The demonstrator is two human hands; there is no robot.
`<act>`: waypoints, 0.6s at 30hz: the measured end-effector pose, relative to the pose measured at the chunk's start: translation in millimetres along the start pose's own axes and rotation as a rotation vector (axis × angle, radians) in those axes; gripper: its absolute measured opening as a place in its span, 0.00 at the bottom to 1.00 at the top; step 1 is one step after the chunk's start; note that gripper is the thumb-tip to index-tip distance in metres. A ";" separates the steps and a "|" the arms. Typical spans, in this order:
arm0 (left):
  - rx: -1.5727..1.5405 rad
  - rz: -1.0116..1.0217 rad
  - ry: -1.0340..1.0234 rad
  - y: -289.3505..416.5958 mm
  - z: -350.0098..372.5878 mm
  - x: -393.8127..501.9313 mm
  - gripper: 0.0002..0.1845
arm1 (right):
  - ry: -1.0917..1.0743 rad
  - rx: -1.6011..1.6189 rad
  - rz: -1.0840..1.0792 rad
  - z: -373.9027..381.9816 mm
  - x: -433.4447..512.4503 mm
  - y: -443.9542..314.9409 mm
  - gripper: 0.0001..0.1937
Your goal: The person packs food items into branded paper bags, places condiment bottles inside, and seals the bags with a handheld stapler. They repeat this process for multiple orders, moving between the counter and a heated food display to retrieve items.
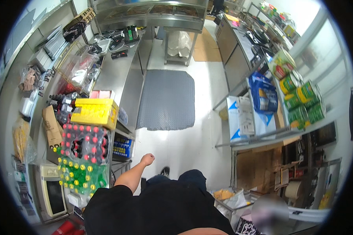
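My left hand [148, 159] hangs above the pale floor, its fingers curled together with nothing visible in them. My right hand is out of view. To the left of my left arm stand shrink-wrapped packs of dark bottles with red caps [85, 141] and green bottles with yellow caps [76, 174]. Behind them on the counter sits a yellow crate [94, 113]. A blue box [122, 147] is on the shelf below, nearest to my left hand. One dark shoe [165, 171] shows on the floor ahead of me.
A grey textured mat [167, 100] covers the aisle between the steel counter [114, 67] and a metal rack [244, 138] holding green cans [303, 97] and a blue bag [263, 92]. A wheeled stand [179, 44] is at the far end. At lower right sits a cart [238, 207].
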State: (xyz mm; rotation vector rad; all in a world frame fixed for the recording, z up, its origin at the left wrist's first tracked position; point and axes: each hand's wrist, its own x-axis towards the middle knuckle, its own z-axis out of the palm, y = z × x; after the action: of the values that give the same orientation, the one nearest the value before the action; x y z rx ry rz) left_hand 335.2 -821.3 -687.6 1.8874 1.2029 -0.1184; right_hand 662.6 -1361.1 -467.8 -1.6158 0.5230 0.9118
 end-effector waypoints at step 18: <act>-0.057 -0.417 -0.201 113.5 -174.7 103.6 0.13 | -0.662 -1.798 -0.600 376.2 484.0 -245.0 0.23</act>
State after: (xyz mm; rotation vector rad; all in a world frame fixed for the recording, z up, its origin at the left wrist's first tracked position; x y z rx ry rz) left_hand 417.0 -643.9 -561.3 1.5129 1.4246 -0.4829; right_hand 1030.6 -873.2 -717.6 -2.4370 -1.6469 1.3818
